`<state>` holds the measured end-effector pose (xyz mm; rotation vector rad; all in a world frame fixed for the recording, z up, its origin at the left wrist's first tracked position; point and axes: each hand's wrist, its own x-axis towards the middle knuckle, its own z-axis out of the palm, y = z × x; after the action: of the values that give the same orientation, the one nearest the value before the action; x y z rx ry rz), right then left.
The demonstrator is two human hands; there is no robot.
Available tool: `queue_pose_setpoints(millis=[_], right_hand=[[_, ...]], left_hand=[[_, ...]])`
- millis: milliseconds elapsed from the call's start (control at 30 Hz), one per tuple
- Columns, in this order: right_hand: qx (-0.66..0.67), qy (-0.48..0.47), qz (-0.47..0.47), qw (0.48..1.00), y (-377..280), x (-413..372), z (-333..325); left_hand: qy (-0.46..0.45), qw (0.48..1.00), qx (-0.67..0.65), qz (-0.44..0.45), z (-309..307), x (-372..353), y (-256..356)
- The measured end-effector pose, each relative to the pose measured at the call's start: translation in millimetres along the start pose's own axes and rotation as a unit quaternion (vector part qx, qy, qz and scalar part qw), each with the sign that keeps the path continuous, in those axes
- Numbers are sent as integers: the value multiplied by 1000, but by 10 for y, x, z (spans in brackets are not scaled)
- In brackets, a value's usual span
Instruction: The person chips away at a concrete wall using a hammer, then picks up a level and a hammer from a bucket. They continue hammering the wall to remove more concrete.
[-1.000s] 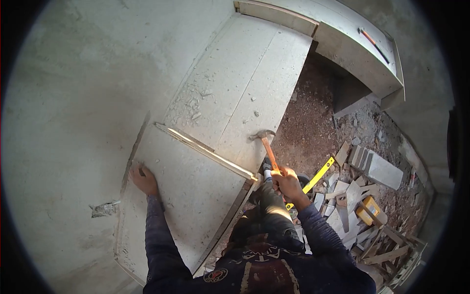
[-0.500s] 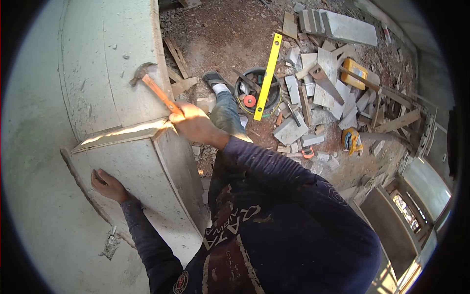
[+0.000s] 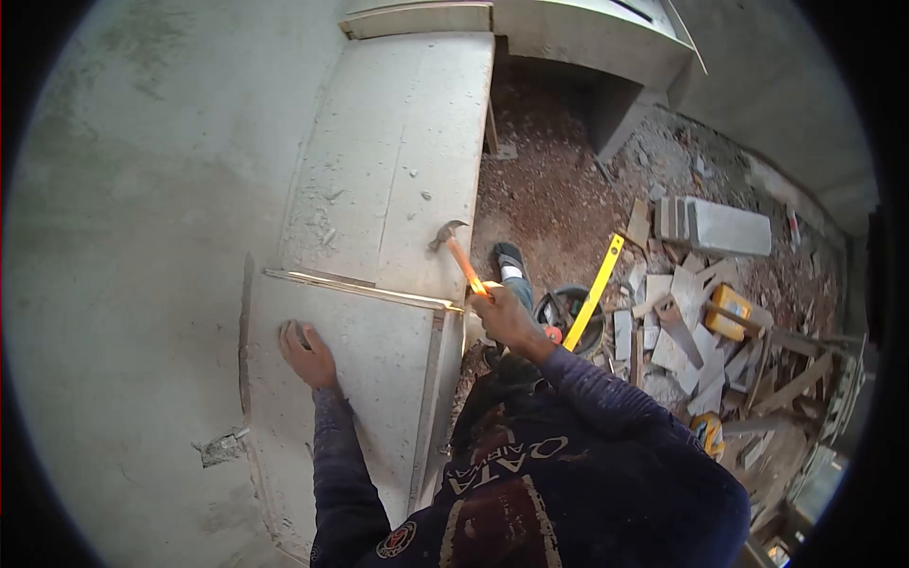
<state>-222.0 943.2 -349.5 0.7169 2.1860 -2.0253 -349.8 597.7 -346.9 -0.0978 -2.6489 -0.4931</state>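
Observation:
My right hand [image 3: 509, 320] is wrapped round the orange handle of a claw hammer [image 3: 462, 260]. The hammer's head overlaps the right part of the far slab [image 3: 365, 180], a pale concrete-like surface with crumbs on it. On the nearer pale panel [image 3: 369, 355] rests my left hand [image 3: 309, 355], empty, fingers a little apart. Between the two surfaces runs a light wooden strip [image 3: 365, 290], sunlit at its right end beside my right hand.
Right of the slab, a bucket [image 3: 595, 333] stands with a yellow spirit level [image 3: 595, 292] across it. Farther right lie broken boards, a handsaw [image 3: 678, 329], a yellow jug [image 3: 729, 312] and stacked blocks [image 3: 724, 227]. A wall [image 3: 151, 237] borders the left side.
The view has swung, so the slabs sit farther right and more of the far end shows. My right hand still grips the hammer; my left hand stays on the near panel, its fingers more spread.

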Motion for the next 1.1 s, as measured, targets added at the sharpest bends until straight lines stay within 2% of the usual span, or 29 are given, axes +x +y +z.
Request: queue_pose_setpoints(millis=[67, 100, 133, 167, 200, 233, 300, 333, 400, 533, 600, 667, 733, 800, 833, 900, 933, 1000, 1033, 1067, 1100], right_hand=[[25, -38, 94, 995, -225, 27, -146], [20, -48, 86, 995, -273, 95, -214], [69, -51, 121, 989, -314, 185, -284], [118, -53, 158, 979, -367, 280, -345], [117, -60, 155, 979, -429, 391, -400], [128, -52, 106, 985, -523, 528, -457], [121, -43, -22, 992, -576, 925, -533], [176, -46, -36, 983, -629, 1166, -531], [325, -153, 116, 926, -990, 1737, -623], [351, -112, 162, 915, -1201, 3055, -273], [328, -86, 152, 928, -1461, 3639, -186], [359, -76, 105, 924, -1779, 4121, -242], [444, -15, -1, 896, -2156, 4416, -367], [495, 95, -172, 846, -2493, 4607, -426], [502, 92, -163, 844, -2575, 4743, -402], [540, 224, -389, 712, -2672, 5024, -326], [542, 224, -385, 713, -2670, 5184, -204], [574, 332, -308, 682, -2566, 5542, 278], [525, 302, -181, 775, -2313, 5752, 799], [460, 265, -52, 846, -2004, 5973, 1350], [270, 245, -53, 930, -1783, 6151, 1723]], left_hand=[[25, 1000, 10, 2, -36, -36, 46], [37, 999, 18, 19, -52, -13, 45], [45, 999, 22, 12, -87, -5, 8], [20, 999, 10, -43, -136, -40, -29], [-5, 995, -3, -96, -142, -25, -45], [0, 995, 0, -97, -130, 87, -10], [102, 994, -8, -38, -209, 364, 144], [99, 994, 3, -39, -300, 591, 278], [199, 973, 72, 97, -404, 1335, 704], [197, 934, 166, 250, -450, 3075, 1470], [208, 887, 251, 327, -465, 4024, 1740], [237, 832, 349, 360, -506, 4837, 1955], [238, 818, 382, 357, -525, 5370, 2174], [241, 803, 416, 352, -434, 5629, 2188], [231, 789, 459, 337, -445, 5618, 2127], [226, 767, 504, 326, -431, 5628, 2086], [222, 766, 507, 328, -423, 5632, 2078], [215, 761, 520, 323, -437, 5647, 2080], [212, 760, 526, 317, -415, 5625, 2111], [213, 760, 525, 320, -389, 5625, 2133], [208, 763, 527, 312, -363, 5618, 2149]])
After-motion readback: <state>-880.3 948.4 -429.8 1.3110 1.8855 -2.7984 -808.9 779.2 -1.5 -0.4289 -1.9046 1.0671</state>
